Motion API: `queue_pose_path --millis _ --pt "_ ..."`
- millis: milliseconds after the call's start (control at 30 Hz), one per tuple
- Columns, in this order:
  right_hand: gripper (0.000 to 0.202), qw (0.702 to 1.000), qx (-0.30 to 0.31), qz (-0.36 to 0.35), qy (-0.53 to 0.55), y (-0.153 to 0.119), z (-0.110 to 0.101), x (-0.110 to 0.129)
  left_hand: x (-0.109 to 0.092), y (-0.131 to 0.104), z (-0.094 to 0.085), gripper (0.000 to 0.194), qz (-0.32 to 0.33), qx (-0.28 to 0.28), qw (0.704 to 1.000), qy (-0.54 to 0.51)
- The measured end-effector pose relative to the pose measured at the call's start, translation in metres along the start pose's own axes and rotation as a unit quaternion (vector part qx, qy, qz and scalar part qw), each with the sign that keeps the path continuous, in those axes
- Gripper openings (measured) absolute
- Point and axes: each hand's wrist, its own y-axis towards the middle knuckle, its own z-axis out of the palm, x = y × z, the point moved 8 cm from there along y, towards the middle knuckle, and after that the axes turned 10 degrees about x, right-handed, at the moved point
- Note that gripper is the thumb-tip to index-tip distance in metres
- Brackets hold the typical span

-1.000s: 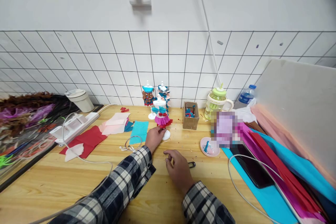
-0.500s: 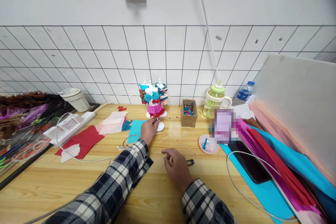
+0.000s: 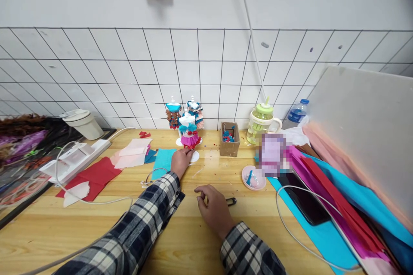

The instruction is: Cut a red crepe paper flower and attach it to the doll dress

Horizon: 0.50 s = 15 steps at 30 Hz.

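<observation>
Small white dress forms in ruffled paper outfits stand near the wall. The front form [image 3: 188,128] wears a turquoise bow and a magenta skirt with red trim. My left hand [image 3: 181,162] pinches it low down, beside its round white base; the fingertips are partly hidden. Behind it are a form with a turquoise top and brown ruffles [image 3: 173,116] and another with blue and pink ruffles [image 3: 197,114]. My right hand [image 3: 213,208] hovers over or rests on the table, loosely bent, thumb and forefinger apart, holding nothing visible. A black-handled tool [image 3: 231,201] pokes out beside it.
A turquoise sheet [image 3: 163,161], pink and red sheets and a power strip [image 3: 75,163] lie left. Rightward are a cardboard box [image 3: 229,148], pink dish [image 3: 254,178], green-lidded jug [image 3: 262,120], phone [image 3: 303,200], looping cable and coloured paper.
The front dress form has come nearer to me, away from the forms behind, with my left hand at its lower part. The view has shifted slightly; my right hand is nearly still.
</observation>
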Motion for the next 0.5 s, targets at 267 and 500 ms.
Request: queue_pose_path --millis 267,500 --pt "0.027 1.000 0.007 -0.005 0.000 0.000 0.001 0.002 -0.010 -0.002 0.010 0.035 0.039 0.032 0.998 -0.035" --pt "0.027 1.000 0.006 -0.016 -0.009 -0.002 0.001 0.003 -0.014 -0.003 0.007 0.032 0.064 0.085 0.994 -0.006"
